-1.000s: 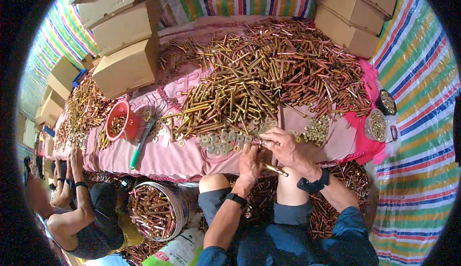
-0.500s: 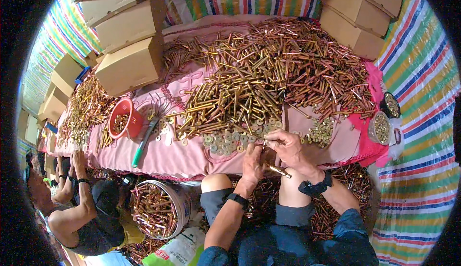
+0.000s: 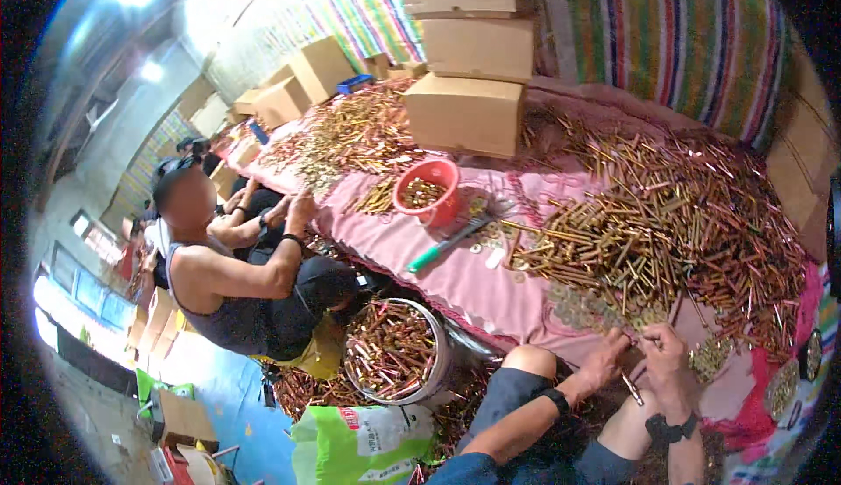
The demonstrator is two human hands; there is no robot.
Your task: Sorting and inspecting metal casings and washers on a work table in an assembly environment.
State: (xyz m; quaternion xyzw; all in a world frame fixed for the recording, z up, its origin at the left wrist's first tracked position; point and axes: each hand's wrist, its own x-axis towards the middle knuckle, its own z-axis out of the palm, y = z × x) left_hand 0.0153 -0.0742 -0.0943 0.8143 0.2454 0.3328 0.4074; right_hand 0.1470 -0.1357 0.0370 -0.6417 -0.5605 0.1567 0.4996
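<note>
Close together over my knees, at the near edge of the pink-covered table [image 3: 473,297], my two hands are both closed. My left hand [image 3: 604,361] grips a shiny metal bolt [image 3: 633,389], which slants down below the fingers. Beside it, the fingertips of my right hand [image 3: 664,358] pinch together near the bolt's upper end; whatever they hold is too small to make out. Flat round washers [image 3: 578,310] lie just beyond my hands, and small nuts [image 3: 711,361] are heaped to the right. Behind them spreads a large pile of brassy bolts [image 3: 631,240].
A red plastic bucket [image 3: 444,207] and a green-handled rake [image 3: 429,257] rest on the table. Cardboard boxes [image 3: 464,117] are stacked behind. On the floor stand a white bucket [image 3: 442,349] of bolts and a green-white sack [image 3: 328,446]. A co-worker [image 3: 232,275] sits left.
The view has swung to the left, so my hands and the table appear farther right, and more of the co-worker and room shows. My hands stay together around the bolt.
</note>
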